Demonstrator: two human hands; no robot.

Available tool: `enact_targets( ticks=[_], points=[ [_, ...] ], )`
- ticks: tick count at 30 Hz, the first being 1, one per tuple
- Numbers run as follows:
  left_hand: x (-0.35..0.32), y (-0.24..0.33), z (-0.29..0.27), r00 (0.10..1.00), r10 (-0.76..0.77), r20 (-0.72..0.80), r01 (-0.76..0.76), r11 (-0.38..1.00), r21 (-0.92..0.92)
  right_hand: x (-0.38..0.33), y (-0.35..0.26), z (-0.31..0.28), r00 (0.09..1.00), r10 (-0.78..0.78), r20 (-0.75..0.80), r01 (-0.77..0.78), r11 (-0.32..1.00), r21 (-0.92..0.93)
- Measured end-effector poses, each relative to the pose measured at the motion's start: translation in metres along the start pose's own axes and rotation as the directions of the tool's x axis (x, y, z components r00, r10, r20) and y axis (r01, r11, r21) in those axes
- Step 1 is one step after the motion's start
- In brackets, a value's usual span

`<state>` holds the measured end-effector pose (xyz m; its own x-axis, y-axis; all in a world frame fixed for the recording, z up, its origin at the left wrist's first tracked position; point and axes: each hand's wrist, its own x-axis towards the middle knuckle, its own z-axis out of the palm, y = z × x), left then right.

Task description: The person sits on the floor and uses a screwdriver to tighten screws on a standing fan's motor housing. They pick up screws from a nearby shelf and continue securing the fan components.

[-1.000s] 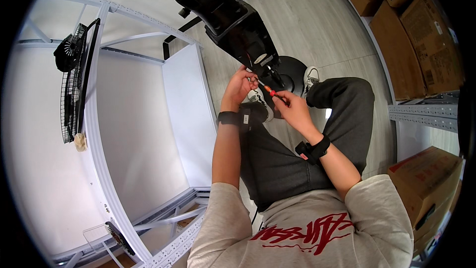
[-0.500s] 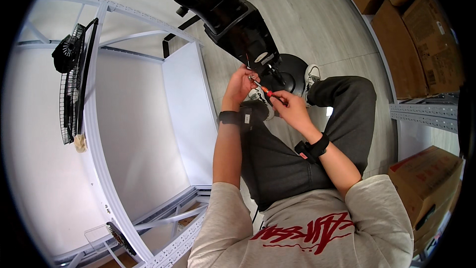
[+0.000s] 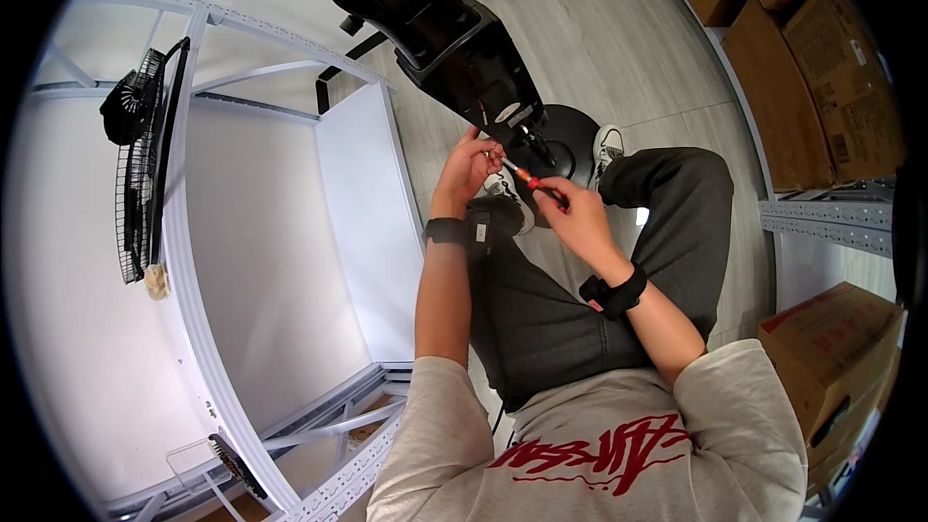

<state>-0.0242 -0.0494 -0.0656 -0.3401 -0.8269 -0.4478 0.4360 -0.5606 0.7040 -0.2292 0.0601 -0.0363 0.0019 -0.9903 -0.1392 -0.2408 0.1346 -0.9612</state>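
My right hand (image 3: 580,220) is closed around the handle of a screwdriver (image 3: 531,180) with a red, orange and black grip. Its shaft points up and left toward the curled fingers of my left hand (image 3: 468,168). Those fingers are pinched together near the shaft's tip; whatever small thing they hold is too hidden to name. Just beyond my left hand is the lower end of a black plastic appliance body (image 3: 474,58), which leans up and left. A short black post joins it to a round black base (image 3: 570,140) on the floor between my shoes.
A white metal shelf rack (image 3: 208,232) stands at the left, with a black wire fan grille (image 3: 140,155) on it and a brush (image 3: 235,464) lower down. Brown cardboard boxes (image 3: 778,97) fill a rack at the right. Another carton (image 3: 831,348) sits nearer on that side.
The screwdriver and my right hand have drawn back slightly to the right, so its tip lies a little farther from the left fingertips. My left fingers have shifted slightly.
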Motion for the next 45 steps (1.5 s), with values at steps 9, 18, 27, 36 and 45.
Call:
enact_targets(
  ticks=[9, 18, 27, 36, 45],
  points=[
    [-0.001, 0.001, -0.003, 0.999, 0.014, 0.049, -0.011, 0.999, -0.048, 0.011, 0.006, -0.001, 0.996, -0.076, -0.054, 0.074, 0.996, -0.045],
    [0.000, -0.003, -0.005, 1.000, 0.008, 0.017, -0.007, 0.998, -0.060, 0.011, 0.004, -0.006, 0.999, -0.040, -0.020, 0.040, 0.998, -0.043],
    [-0.001, -0.002, -0.003, 1.000, 0.012, -0.001, -0.012, 0.999, -0.033, 0.011, 0.008, -0.004, 0.998, -0.066, -0.016, 0.065, 0.996, -0.066],
    [0.001, -0.003, -0.005, 0.999, 0.025, 0.026, -0.023, 0.997, -0.073, 0.017, 0.017, -0.003, 0.971, 0.157, 0.182, -0.188, 0.967, 0.170],
    [-0.001, -0.007, -0.006, 0.998, 0.037, 0.060, -0.029, 0.991, -0.134, 0.017, 0.012, -0.002, 0.978, 0.117, 0.174, -0.141, 0.981, 0.134]
  ],
)
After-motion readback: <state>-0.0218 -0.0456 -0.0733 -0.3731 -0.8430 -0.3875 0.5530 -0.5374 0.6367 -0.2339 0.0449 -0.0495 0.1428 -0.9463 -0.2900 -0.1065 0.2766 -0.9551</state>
